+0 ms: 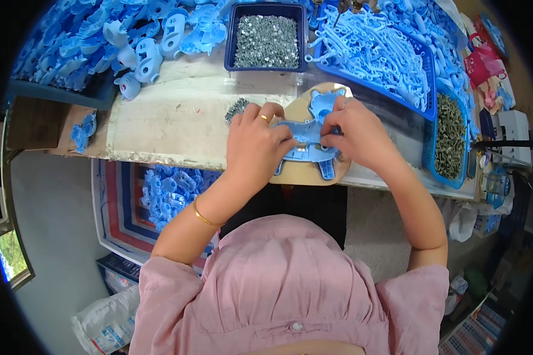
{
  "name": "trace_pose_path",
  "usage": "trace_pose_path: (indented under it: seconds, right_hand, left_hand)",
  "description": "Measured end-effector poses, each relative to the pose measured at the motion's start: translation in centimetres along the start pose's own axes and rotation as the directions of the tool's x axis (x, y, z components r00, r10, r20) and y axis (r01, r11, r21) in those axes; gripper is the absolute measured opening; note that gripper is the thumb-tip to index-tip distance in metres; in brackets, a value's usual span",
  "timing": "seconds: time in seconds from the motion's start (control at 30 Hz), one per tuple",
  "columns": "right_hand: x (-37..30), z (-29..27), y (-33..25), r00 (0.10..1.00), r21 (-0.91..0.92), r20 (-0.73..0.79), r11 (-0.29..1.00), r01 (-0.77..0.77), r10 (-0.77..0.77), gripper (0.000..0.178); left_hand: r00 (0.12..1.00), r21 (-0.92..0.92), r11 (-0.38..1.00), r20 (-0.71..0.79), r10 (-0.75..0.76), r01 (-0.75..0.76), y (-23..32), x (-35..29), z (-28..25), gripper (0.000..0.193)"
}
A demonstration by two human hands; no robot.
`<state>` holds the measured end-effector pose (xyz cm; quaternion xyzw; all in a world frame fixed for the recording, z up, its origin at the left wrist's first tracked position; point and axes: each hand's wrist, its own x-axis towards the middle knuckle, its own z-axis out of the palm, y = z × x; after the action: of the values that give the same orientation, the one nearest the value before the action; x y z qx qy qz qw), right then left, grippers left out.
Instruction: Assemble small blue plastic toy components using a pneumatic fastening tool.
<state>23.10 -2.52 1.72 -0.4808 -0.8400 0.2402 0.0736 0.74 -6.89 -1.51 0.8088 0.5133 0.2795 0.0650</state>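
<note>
A blue plastic animal-shaped shell half (305,133) lies with its hollow side up on a tan board (299,173) at the table's front edge. My left hand (257,139) is at the shell's left side, its fingers bent and closed at the edge; what they pinch, if anything, is hidden. Over the shell's right part, my right hand (355,130) has thumb and fingertips pinched together, and any small part between them is too covered to make out. Beside my left hand sits a small pile of grey metal pieces (237,110).
A dark blue bin of small metal pieces (307,44) stands at the back, beside a blue basket of thin blue plastic parts (430,77). Blue shells (148,59) heap at the far left. At the right is a basket of metal parts (450,139); below left, a striped container (109,207).
</note>
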Motion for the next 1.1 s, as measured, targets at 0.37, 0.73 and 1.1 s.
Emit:
trace_pose_path:
  seconds: [0.37,0.73,1.1]
  right_hand:
    - [10.2,-7.4,-6.5,0.47,-0.113,-0.849,0.952,0.286,-0.242,0.057]
    - [15.7,-9.3,-6.9,0.497,0.333,-0.861,0.858,0.391,0.107,0.076]
    - [9.9,-11.8,-6.4,0.8,0.353,-0.598,0.911,0.212,0.045,0.071]
  left_hand:
    - [0.993,-0.026,0.994,-0.061,0.105,-0.107,-0.8,2.2,-1.9,0.019]
    - [0.997,0.222,0.974,0.071,0.026,-0.041,-10.6,11.3,2.4,0.013]
    - [0.997,0.203,0.979,0.081,-0.011,-0.006,-10.9,13.1,2.3,0.015]
